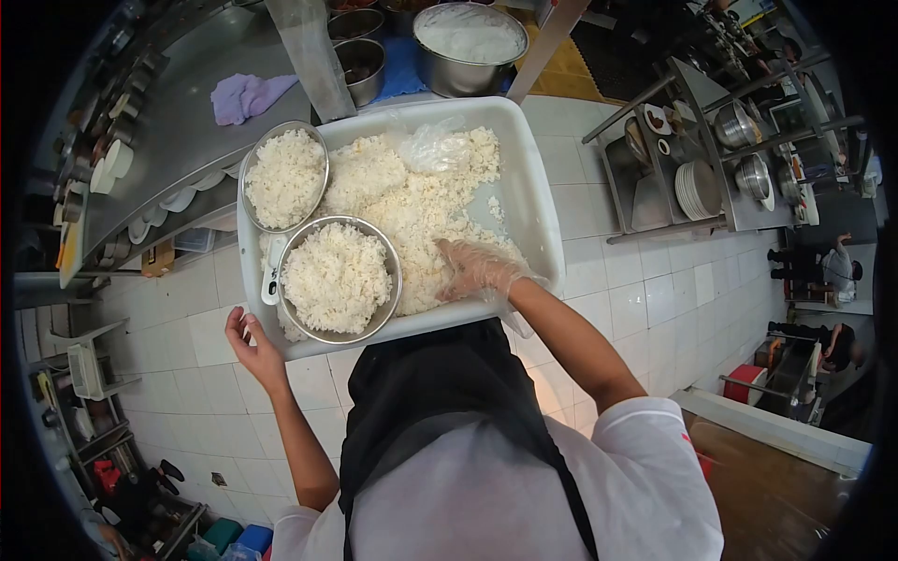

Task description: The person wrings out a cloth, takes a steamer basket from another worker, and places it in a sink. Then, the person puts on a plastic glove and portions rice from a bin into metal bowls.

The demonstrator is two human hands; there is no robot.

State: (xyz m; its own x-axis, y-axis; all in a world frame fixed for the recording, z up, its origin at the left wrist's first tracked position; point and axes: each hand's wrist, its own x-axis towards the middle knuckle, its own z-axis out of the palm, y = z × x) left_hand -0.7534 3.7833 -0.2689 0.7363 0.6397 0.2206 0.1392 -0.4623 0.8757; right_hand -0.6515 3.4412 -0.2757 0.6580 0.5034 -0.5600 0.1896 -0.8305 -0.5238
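A large white tub (545, 196) holds loose cooked rice (402, 201). My right hand (475, 269), in a clear plastic glove, presses into the rice near the tub's front right, its fingers partly sunk in it. Two round metal bowls heaped with rice sit at the tub's left side: one bowl (399, 288) near the front, the other (325, 192) behind it. My left hand (253, 346) is bare, beside the tub's front left corner, fingers apart and holding nothing. A white handle (270, 285) lies between bowl and rim. Crumpled clear plastic (436, 147) rests on the rice at the back.
A metal counter (187, 93) with a purple cloth (248, 97) is at the left. Behind the tub stands a large pot (468, 77) of white contents. A metal rack with stacked plates (697, 190) is at the right. Other people (835, 266) are at the far right.
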